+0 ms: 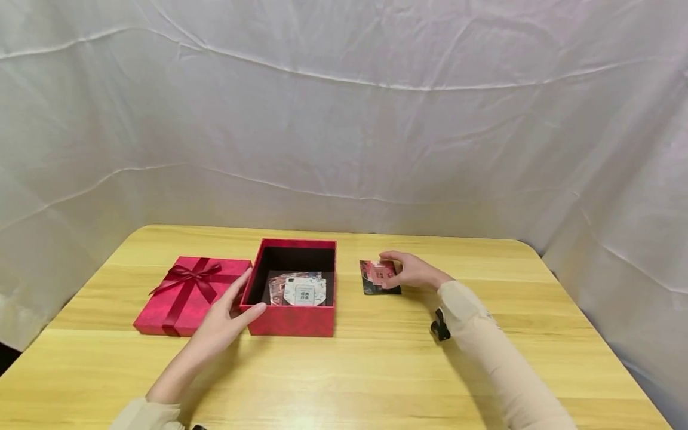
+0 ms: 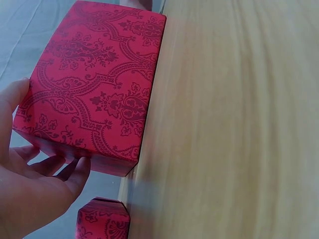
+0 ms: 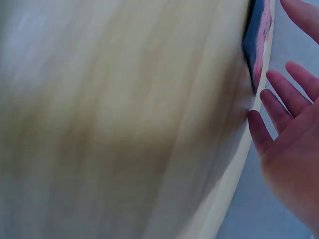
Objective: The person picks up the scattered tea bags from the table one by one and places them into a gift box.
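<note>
An uncovered red gift box (image 1: 292, 321) with a dark inside stands near the table's middle. Several printed cards, among them a white patterned card (image 1: 312, 289) with a label, lie in it. My left hand (image 1: 223, 322) rests spread around the box's near left corner, thumb on the front and fingers along the left side. The box's red patterned wall (image 2: 94, 84) fills much of the left wrist view. To the right, a dark card (image 1: 378, 290) with a pink-red piece on it lies on the table. Over its right part hovers my right hand (image 1: 416, 272), fingers apart; contact is unclear.
A red box lid (image 1: 156, 307) with a dark red ribbon bow lies left of the box. The wooden table (image 1: 387, 382) ends at a pale cloth (image 1: 344, 149) hung behind it. A black device (image 1: 441, 325) is by the right wrist.
</note>
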The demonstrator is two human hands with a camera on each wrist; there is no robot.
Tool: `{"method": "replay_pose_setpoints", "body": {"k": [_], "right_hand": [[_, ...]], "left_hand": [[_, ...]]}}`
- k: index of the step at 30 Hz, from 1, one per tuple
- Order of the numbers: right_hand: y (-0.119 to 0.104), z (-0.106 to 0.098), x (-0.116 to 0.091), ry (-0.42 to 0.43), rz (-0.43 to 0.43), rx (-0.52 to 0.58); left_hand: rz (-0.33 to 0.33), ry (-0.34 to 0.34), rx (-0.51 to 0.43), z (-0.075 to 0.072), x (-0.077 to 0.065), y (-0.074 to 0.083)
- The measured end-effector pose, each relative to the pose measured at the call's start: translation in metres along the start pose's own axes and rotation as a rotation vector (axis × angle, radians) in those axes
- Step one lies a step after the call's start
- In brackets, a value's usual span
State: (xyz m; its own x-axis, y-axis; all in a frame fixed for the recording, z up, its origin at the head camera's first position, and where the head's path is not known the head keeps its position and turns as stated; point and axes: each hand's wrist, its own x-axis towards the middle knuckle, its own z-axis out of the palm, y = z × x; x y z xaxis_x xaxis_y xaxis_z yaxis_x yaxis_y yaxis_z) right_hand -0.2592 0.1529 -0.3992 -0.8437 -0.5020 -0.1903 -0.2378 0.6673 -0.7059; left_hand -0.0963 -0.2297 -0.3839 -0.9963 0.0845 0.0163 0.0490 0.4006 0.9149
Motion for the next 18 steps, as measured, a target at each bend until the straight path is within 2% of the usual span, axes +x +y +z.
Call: {"method": "replay_pose_setpoints", "body": {"k": [4, 11, 18], "right_hand": [[0.0048, -0.0006, -0.0036, -0.004, 0.032, -0.048], [0.0046, 0.0014, -0.0062, -0.032, -0.008, -0.053], [0.0019, 0.0029, -0.0069, -0.033, -0.013, -0.115]], "left_hand": [[0.001, -0.005, -0.007, 0.0000, 0.0006, 0.0009], [0.001, 0.003, -0.008, -0.0004, 0.0006, 0.0014], [0.006, 0.006, -0.004, 0.0000, -0.0009, 0.0009]]}}
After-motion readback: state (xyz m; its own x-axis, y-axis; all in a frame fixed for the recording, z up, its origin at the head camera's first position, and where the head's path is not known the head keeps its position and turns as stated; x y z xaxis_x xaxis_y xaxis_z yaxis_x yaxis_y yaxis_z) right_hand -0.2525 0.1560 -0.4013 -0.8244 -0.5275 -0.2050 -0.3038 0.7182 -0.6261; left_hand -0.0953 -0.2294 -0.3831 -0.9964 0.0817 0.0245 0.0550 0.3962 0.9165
